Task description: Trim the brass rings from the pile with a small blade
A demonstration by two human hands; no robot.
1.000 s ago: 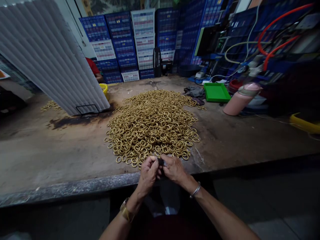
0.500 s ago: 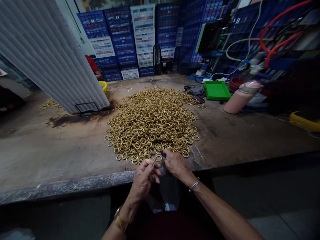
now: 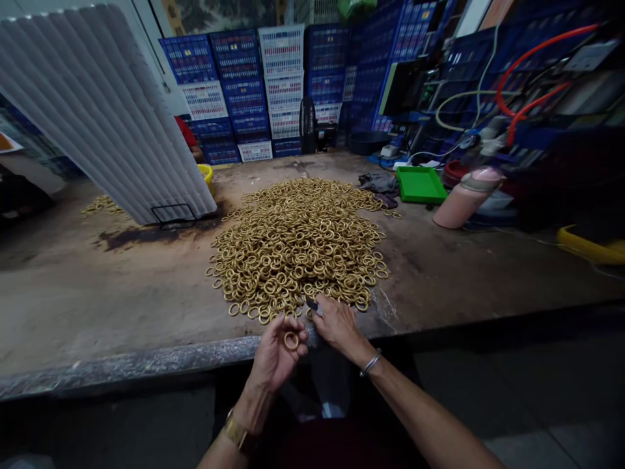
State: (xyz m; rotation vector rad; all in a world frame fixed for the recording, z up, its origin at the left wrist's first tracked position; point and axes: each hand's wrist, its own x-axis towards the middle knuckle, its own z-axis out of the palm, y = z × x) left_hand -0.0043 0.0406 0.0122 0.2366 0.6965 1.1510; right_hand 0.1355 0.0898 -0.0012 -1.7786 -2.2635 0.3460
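Observation:
A wide heap of brass-coloured rings (image 3: pixel 303 241) lies on the table in front of me. My left hand (image 3: pixel 277 352) is just over the table's front edge, palm turned up, its curled fingers holding one brass ring (image 3: pixel 291 348). Close by on the right, my right hand (image 3: pixel 339 326) is closed around a small tool (image 3: pixel 312 305) with a dark flat tip and a greyish body; most of it is hidden in the fingers. The tool's tip points left, over the near edge of the heap, apart from the held ring.
A corrugated pale panel (image 3: pixel 112 117) leans in a black wire stand at the left. Behind it show a yellow tub (image 3: pixel 206 174) and a person's red sleeve (image 3: pixel 188 133). A green tray (image 3: pixel 420 184) and pink bottle (image 3: pixel 463 198) stand at the right. Stacked crates (image 3: pixel 244 98) line the back.
My left hand has turned palm up and drawn slightly back from the right hand, showing the ring in its fingers. The tool in my right hand has shifted a little left.

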